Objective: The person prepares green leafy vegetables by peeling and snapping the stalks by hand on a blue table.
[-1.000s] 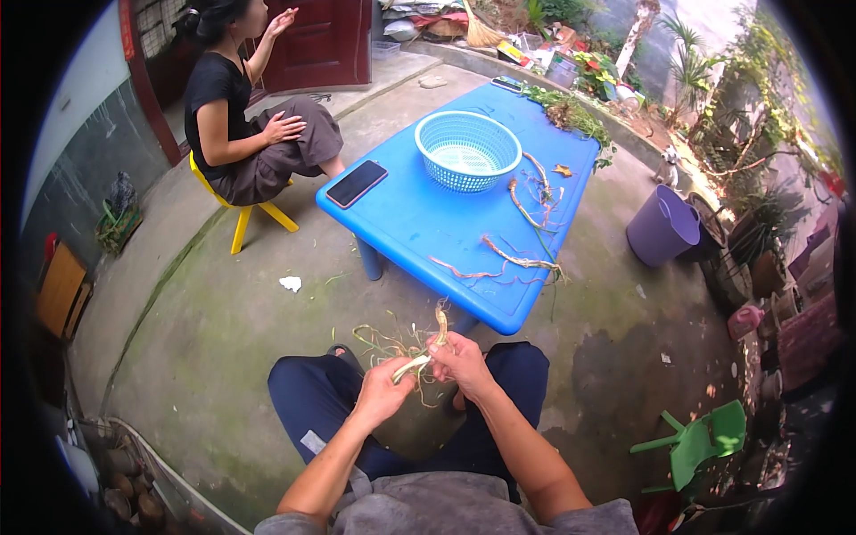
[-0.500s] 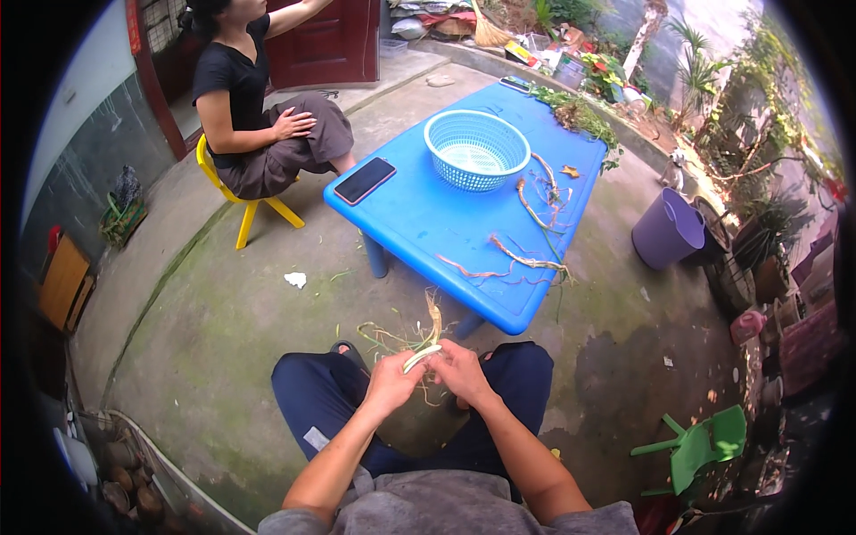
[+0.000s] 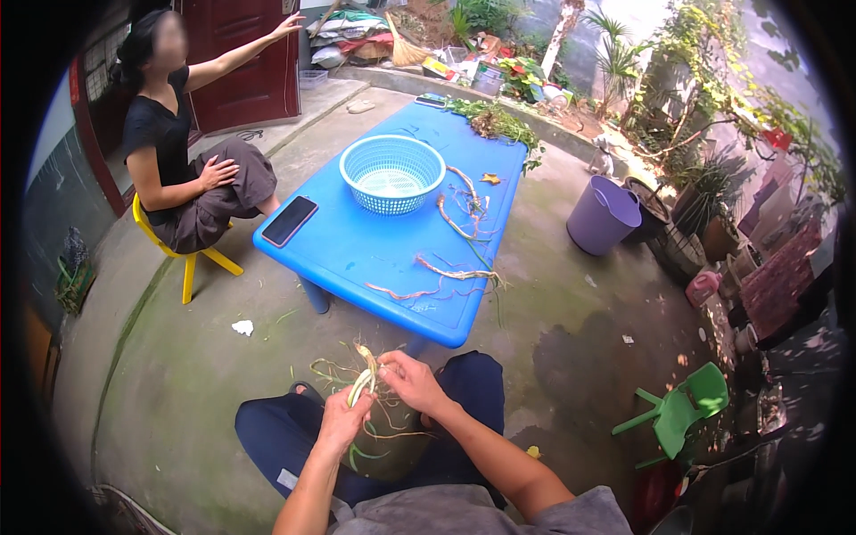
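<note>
My left hand (image 3: 344, 419) is closed around a plant stalk (image 3: 360, 387), pale and green with thin stringy roots, held over the ground between my knees. Curled green and brownish strands hang from it. My right hand (image 3: 408, 380) pinches at the right side of the same stalk; its fingertips are partly hidden. Ahead on the blue table (image 3: 357, 267) lie several brownish stringy roots (image 3: 455, 271). Behind them stands a light blue plastic basket (image 3: 392, 175) with nothing visible in it.
A phone (image 3: 290, 221) lies on the table's left corner; leafy greens (image 3: 495, 121) lie at its far end. On a yellow chair (image 3: 214, 261) at the left sits a person with an arm stretched out. A purple bucket (image 3: 604, 216) and a green chair (image 3: 687, 412) stand to the right.
The view has shifted, so the table sits further left. My right hand has moved up along the stalk, away from my left hand. The seated person's arm now shows stretched out to the right.
</note>
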### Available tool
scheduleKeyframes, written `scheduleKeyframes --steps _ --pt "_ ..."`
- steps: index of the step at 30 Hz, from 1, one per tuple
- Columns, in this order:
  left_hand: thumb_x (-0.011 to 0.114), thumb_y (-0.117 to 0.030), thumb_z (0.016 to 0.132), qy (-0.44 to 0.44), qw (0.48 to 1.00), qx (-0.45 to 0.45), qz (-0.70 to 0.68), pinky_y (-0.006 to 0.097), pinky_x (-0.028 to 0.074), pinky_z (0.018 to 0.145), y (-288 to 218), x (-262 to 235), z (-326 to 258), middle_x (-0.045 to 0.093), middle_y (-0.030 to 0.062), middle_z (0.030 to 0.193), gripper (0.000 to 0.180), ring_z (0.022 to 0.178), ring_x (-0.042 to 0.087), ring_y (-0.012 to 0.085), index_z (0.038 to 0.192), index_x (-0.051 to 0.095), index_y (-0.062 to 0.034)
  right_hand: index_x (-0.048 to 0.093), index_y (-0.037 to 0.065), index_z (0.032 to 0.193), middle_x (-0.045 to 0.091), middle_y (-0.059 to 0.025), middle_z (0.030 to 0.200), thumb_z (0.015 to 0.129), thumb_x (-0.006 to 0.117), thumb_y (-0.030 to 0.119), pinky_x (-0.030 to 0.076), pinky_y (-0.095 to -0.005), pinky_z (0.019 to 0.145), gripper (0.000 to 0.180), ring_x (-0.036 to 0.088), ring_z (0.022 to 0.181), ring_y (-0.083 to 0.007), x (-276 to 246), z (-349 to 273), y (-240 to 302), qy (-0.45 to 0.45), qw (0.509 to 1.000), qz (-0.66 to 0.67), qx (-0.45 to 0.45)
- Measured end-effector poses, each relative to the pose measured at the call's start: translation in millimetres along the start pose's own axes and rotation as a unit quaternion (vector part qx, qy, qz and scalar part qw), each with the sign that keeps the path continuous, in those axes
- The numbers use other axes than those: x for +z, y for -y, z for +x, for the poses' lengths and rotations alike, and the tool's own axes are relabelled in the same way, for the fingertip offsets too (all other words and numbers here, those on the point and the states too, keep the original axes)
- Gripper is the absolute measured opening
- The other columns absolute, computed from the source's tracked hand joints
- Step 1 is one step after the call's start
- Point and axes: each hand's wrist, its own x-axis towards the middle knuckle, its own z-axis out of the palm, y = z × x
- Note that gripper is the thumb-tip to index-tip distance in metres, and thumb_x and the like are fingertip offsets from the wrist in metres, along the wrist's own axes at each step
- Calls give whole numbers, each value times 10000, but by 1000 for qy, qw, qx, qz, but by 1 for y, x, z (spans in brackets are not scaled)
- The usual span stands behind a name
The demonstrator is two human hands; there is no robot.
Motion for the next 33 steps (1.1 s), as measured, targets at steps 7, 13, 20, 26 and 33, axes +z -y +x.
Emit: scheduleKeyframes --steps 7,13,20,26,33 --pt "548 -129 876 -7 990 40 134 265 354 458 17 -6 5 528 24 609 122 489 462 100 939 608 -43 553 -7 1086 600 -22 842 820 640 16 461 -209 604 281 537 692 -52 7 -6 -5 81 992 100 0" --pt "556 -160 861 -30 969 60 239 370 453 591 13 -5 -1 589 137 652 142 619 596 258 934 611 -51 517 8 1100 597 -18 879 798 652 -11 459 -204 639 332 545 725 -43 11 -12 -6 53 996 77 5" --pt "551 -115 852 -66 946 137 287 331 433 573 15 -1 -5 558 115 644 145 583 539 208 962 618 -49 539 6 1065 606 -16 895 790 659 -25 473 -214 663 302 572 749 -51 13 -11 -21 91 992 87 -4" --pt "558 -123 869 -99 947 146 267 321 418 544 25 -1 -2 537 81 605 119 560 522 159 912 611 -25 577 2 1010 610 -14 826 816 651 8 468 -216 617 208 570 701 -58 6 -10 -9 129 988 58 58" --pt "564 -157 882 -85 960 97 248 352 428 583 22 0 1 562 123 677 125 647 549 245 909 608 -44 592 -6 984 613 -10 756 843 628 48 482 -218 622 155 583 679 -69 3 -10 -2 62 997 39 -5"
